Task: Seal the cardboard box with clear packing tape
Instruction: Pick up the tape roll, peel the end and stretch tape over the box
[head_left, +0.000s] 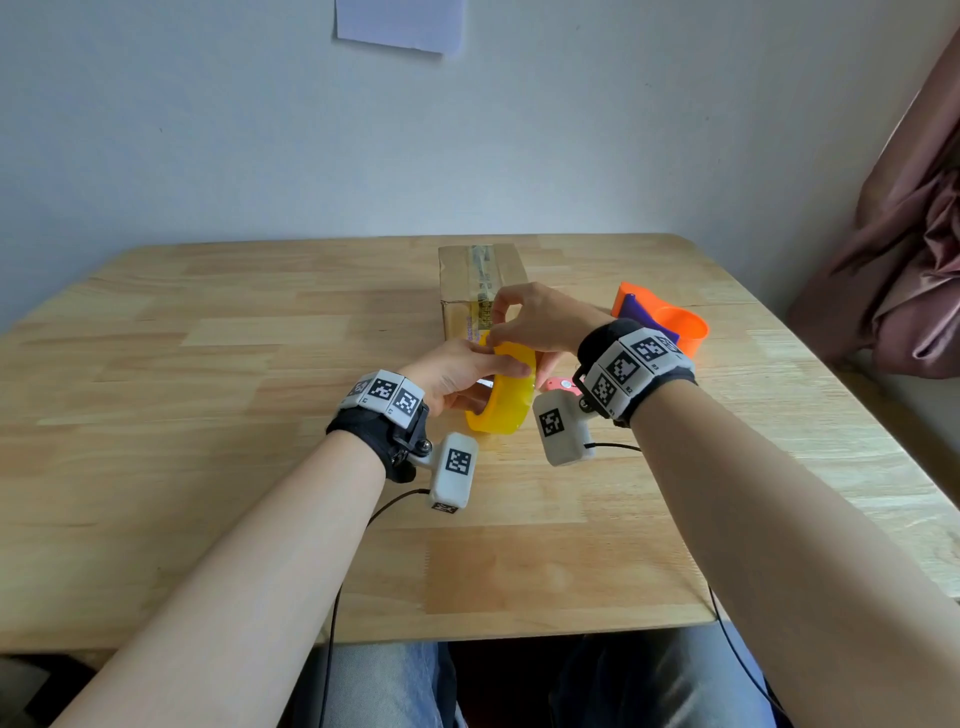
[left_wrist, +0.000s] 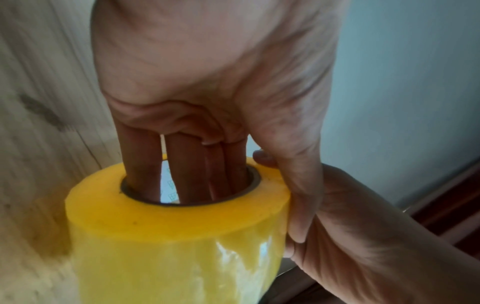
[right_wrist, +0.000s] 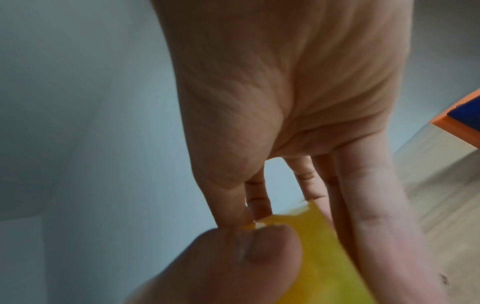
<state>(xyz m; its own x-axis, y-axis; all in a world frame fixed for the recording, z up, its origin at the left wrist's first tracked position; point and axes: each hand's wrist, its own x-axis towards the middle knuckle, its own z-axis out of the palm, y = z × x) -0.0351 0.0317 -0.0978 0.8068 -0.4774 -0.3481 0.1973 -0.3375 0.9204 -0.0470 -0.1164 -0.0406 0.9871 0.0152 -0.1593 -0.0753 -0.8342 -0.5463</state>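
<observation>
A brown cardboard box (head_left: 478, 280) lies at the table's far middle, with a strip of tape along its top seam. Just in front of it, above the table, is a yellowish roll of clear packing tape (head_left: 506, 400) (left_wrist: 182, 236). My left hand (head_left: 457, 374) (left_wrist: 207, 82) grips the roll, with several fingers through its core and the thumb on the outer face. My right hand (head_left: 540, 317) (right_wrist: 285, 102) reaches over the roll's top. Its thumb and forefinger pinch the loose tape end (right_wrist: 306, 214) beside my left thumb (right_wrist: 246, 257).
An orange tape dispenser with a purple part (head_left: 660, 319) lies to the right of the box. A small pink object (head_left: 558, 384) shows under my right wrist. The wooden table (head_left: 208, 364) meets the wall at the back, and a pink curtain (head_left: 909, 234) hangs at the right.
</observation>
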